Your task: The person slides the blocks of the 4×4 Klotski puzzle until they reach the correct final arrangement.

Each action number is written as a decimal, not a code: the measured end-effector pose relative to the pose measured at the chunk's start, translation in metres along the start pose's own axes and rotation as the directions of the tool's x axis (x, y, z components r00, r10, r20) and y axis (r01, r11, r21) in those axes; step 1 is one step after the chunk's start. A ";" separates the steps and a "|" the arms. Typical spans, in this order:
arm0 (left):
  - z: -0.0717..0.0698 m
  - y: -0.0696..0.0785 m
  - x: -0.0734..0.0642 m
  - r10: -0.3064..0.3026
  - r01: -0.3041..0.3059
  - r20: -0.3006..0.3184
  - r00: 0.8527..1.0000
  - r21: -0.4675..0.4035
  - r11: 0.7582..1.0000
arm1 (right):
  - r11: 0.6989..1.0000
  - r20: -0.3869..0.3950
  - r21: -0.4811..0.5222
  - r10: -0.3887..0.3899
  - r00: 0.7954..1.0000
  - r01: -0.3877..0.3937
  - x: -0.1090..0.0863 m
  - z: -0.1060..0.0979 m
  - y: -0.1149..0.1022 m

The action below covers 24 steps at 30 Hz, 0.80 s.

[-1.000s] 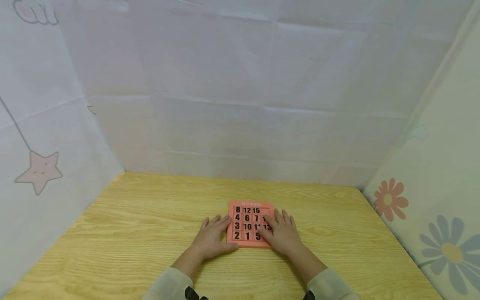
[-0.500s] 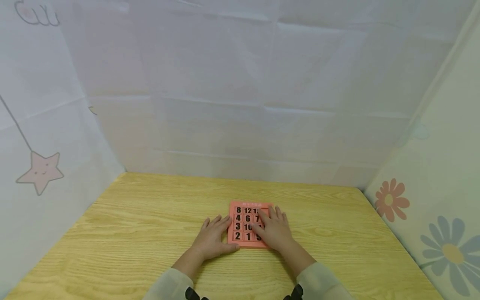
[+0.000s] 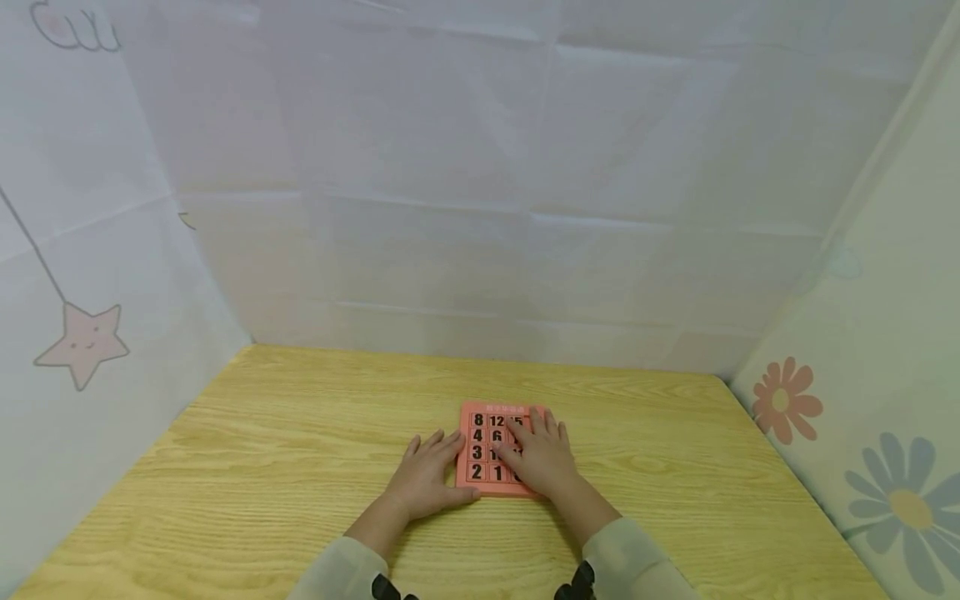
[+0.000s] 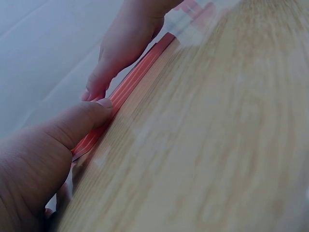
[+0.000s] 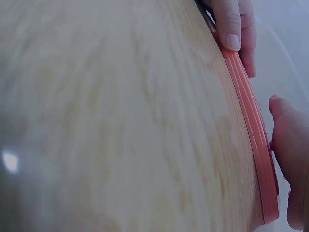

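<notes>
Flat on the table, a pink-coral number sliding puzzle (image 3: 498, 490) lies near the middle; its square tiles (image 3: 477, 436) bear bold black numerals, and both wrist views show lengthwise ridges along its smooth, plastic-looking side. The left hand (image 3: 423, 477) has its fingers extended against the puzzle's left edge, thumb laid along the near edge, gripping nothing. The right hand (image 3: 543, 458) spreads loosely straight fingers over the right-hand tiles, hiding several numerals. Both sleeves (image 3: 337, 571) are pale. The tabletop (image 3: 300, 467) is yellowish, streaked with wood grain. Creased, whitish sheeting (image 3: 450, 208) encloses it, printed with a smiling pink star (image 3: 84, 345), a red flower (image 3: 783, 400) and a blue-grey flower (image 3: 911, 505).
</notes>
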<state>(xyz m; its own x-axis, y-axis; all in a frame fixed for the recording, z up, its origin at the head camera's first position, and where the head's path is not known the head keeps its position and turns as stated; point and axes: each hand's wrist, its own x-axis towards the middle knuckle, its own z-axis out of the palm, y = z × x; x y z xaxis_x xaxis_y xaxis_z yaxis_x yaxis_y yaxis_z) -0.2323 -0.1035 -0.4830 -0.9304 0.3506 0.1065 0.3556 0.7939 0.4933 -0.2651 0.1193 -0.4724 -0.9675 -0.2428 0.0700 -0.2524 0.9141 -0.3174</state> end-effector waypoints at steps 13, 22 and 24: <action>0.001 -0.001 0.001 -0.010 0.010 0.007 1.000 0.001 1.000 | 0.999 -0.004 -0.019 0.030 1.000 -0.030 -0.002 -0.002 0.009; 0.000 0.000 0.000 -0.007 0.007 -0.001 1.000 -0.005 1.000 | 0.999 -0.011 -0.011 0.041 0.999 -0.041 -0.005 -0.006 0.013; 0.000 0.000 0.000 -0.008 0.008 -0.003 1.000 -0.006 1.000 | 0.999 -0.013 -0.014 0.046 0.999 -0.046 -0.005 -0.007 0.014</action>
<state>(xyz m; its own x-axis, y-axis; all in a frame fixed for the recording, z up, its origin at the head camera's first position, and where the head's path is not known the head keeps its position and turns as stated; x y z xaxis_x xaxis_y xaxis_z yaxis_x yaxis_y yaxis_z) -0.2325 -0.1035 -0.4836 -0.9335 0.3429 0.1047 0.3475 0.7935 0.4996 -0.2638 0.1358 -0.4711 -0.9781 -0.1965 0.0678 -0.2079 0.9288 -0.3067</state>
